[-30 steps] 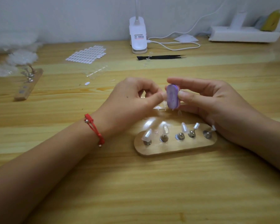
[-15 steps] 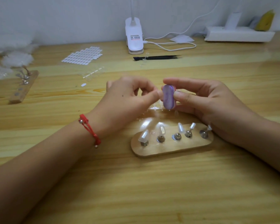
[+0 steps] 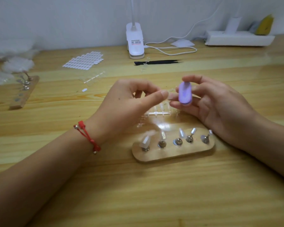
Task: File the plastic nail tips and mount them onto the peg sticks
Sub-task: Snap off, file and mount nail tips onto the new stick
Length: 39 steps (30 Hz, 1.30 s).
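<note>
Two hands are hovering close together just beyond the wooden base (image 3: 170,155), where five peg sticks (image 3: 161,143) are carrying clear nail tips (image 3: 145,140). The right hand (image 3: 216,104) is pinching a small purple file (image 3: 184,94) upright between forefinger and thumb, just beside the left thumb tip. The left hand (image 3: 129,99) is curling its fingers; whether it is pinching a tip cannot be told.

On the wooden surface (image 3: 154,194), a white clip lamp (image 3: 135,45) stands at 12 o'clock, with black tweezers (image 3: 157,62) just before it. A white cable (image 3: 170,52) loops toward 1 o'clock, where a white power strip (image 3: 239,40) lies.
</note>
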{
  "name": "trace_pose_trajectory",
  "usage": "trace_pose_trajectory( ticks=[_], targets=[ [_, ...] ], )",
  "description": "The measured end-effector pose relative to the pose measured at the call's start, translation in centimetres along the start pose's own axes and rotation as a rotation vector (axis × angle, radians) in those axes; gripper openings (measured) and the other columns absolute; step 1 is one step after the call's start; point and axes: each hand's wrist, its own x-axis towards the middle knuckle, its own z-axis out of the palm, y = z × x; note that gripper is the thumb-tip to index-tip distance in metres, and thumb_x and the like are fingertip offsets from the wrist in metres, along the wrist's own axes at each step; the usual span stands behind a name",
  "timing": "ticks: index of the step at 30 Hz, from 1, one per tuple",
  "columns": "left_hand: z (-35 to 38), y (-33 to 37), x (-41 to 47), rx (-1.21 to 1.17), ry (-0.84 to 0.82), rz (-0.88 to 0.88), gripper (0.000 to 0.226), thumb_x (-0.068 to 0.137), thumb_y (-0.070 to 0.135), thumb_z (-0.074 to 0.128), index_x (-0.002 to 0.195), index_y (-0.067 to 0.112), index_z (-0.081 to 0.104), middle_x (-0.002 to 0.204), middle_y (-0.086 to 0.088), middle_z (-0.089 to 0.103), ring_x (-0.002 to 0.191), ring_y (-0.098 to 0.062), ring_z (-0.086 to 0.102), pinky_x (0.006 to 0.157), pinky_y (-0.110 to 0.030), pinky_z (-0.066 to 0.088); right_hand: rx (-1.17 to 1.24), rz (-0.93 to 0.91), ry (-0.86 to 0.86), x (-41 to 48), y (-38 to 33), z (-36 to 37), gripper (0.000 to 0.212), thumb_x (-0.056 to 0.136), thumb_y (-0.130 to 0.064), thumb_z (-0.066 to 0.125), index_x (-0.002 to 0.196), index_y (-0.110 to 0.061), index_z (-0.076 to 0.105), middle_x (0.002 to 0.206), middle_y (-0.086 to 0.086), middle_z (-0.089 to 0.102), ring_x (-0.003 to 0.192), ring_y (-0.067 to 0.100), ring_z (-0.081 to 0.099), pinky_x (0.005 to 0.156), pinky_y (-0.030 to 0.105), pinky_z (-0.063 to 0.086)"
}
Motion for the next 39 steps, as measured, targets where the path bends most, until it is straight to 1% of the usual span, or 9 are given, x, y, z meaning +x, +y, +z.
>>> trace_pose_trajectory(
  ticks=[3,5,7,10,13,17,21,31,39],
  targets=[
    [-0.1,-0.1,-0.1,-0.16,0.0,-0.122,0.011,0.082,0.031,0.069,0.08,0.021,0.076,0.064,0.015,0.063,0.056,0.006,0.052,0.055,-0.004,0.037,0.024,0.055,0.043,-0.1,-0.2,0.2,0.03,0.09,0.002,0.027,0.079,-0.01,0.052,0.073,0.01,0.05,0.045,0.014,0.046,0.038,0.021,0.041],
    [-0.1,0.0,-0.2,-0.233,-0.024,-0.139,0.012,0.083,0.028,0.067,0.084,0.019,0.076,0.069,0.019,0.068,0.066,0.012,0.059,0.06,0.0,0.038,-0.033,0.076,-0.004,-0.1,-0.2,0.3,0.021,0.09,-0.011,0.039,0.073,-0.013,0.051,0.069,0.005,0.045,0.043,0.009,0.032,0.035,0.015,0.025],
    [0.1,0.2,-0.3,-0.266,-0.044,-0.133,0.013,0.083,0.028,0.065,0.085,0.019,0.075,0.065,0.022,0.066,0.066,0.013,0.057,0.06,0.001,0.038,-0.117,0.059,-0.051,-0.2,-0.1,0.1,0.017,0.084,-0.026,0.058,0.072,-0.014,0.054,0.068,0.002,0.042,0.043,0.006,0.028,0.035,0.014,0.02],
    [0.2,0.4,-0.4,-0.294,-0.074,-0.12,0.019,0.078,0.032,0.064,0.087,0.019,0.074,0.064,0.022,0.064,0.065,0.012,0.056,0.06,-0.001,0.038,-0.257,0.01,-0.107,-0.4,0.1,0.2,0.011,0.072,-0.027,0.077,0.074,-0.021,0.068,0.057,-0.007,0.038,0.042,0.003,0.027,0.034,0.012,0.021],
    [0.1,0.4,-0.4,-0.259,-0.076,-0.099,0.017,0.078,0.034,0.068,0.086,0.022,0.077,0.075,0.013,0.072,0.071,0.007,0.058,0.062,-0.005,0.041,-0.309,-0.005,-0.107,-0.6,0.0,0.3,0.011,0.069,-0.035,0.072,0.075,-0.025,0.073,0.055,-0.008,0.035,0.043,0.002,0.026,0.035,0.012,0.022],
    [0.1,0.2,-0.4,0.044,-0.005,0.111,0.006,0.079,0.031,0.074,0.08,0.026,0.074,0.063,0.018,0.06,0.061,0.0,0.045,0.059,-0.008,0.033,-0.338,-0.006,-0.109,-0.6,0.0,0.4,0.01,0.075,-0.033,0.07,0.075,-0.024,0.074,0.056,-0.005,0.033,0.044,0.004,0.024,0.035,0.013,0.022],
    [-0.1,0.3,-0.5,0.315,0.077,0.325,0.019,0.078,0.035,0.077,0.093,0.026,0.069,0.075,0.014,0.052,0.071,-0.007,0.043,0.068,-0.016,0.034,-0.351,-0.007,-0.117,-0.7,-0.1,0.6,0.012,0.071,-0.035,0.071,0.072,-0.024,0.075,0.058,-0.001,0.031,0.046,0.005,0.024,0.035,0.013,0.022],
    [-0.5,1.0,-0.6,0.493,0.144,0.504,0.02,0.079,0.034,0.076,0.095,0.024,0.071,0.082,0.006,0.057,0.079,-0.014,0.05,0.069,-0.044,0.045,-0.352,0.007,-0.167,-0.8,-0.2,0.4,0.013,0.069,-0.038,0.071,0.067,-0.025,0.074,0.059,-0.001,0.026,0.046,0.006,0.021,0.035,0.013,0.022],
    [-0.5,1.7,-0.7,0.302,0.086,0.288,0.022,0.074,0.03,0.08,0.095,0.029,0.072,0.078,0.012,0.059,0.074,-0.006,0.046,0.068,-0.01,0.032,-0.274,0.012,-0.15,-0.4,-0.1,-0.1,0.014,0.072,-0.036,0.071,0.078,-0.024,0.076,0.064,-0.002,0.03,0.045,0.004,0.022,0.034,0.012,0.021]
  ],
)
